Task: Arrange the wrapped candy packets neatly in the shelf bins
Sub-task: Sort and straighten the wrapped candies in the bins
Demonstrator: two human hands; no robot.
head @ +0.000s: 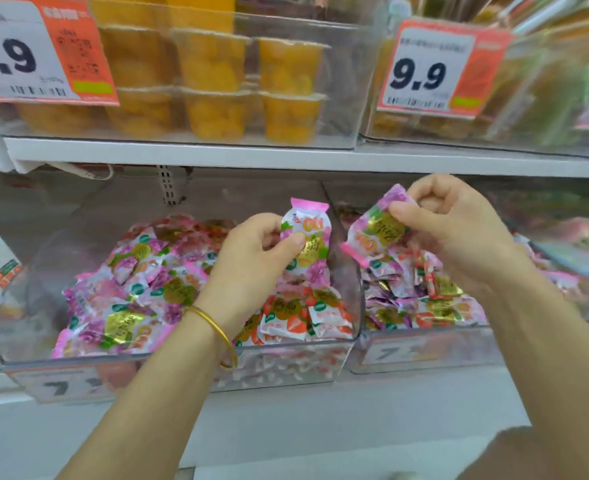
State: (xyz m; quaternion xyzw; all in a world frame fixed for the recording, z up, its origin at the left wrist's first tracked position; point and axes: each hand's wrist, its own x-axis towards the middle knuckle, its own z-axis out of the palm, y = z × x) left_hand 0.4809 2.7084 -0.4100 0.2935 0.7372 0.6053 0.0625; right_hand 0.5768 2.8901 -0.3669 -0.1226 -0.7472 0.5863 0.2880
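Head view: the left hand (255, 252) holds a pink candy packet (312, 233) upright, thumb and fingers clamped on it, over the left clear bin (286, 367) heaped with loose packets (130, 299). The right hand (459, 223) pinches a second packet (372, 235), tilted, over the right bin (424, 351). A gold bangle (217, 327) circles the left wrist. Fruit cups (213, 60) sit on the shelf (217, 155) above.

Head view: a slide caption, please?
Left hand pinches an upright packet, right hand a tilted packet, over clear candy bins.
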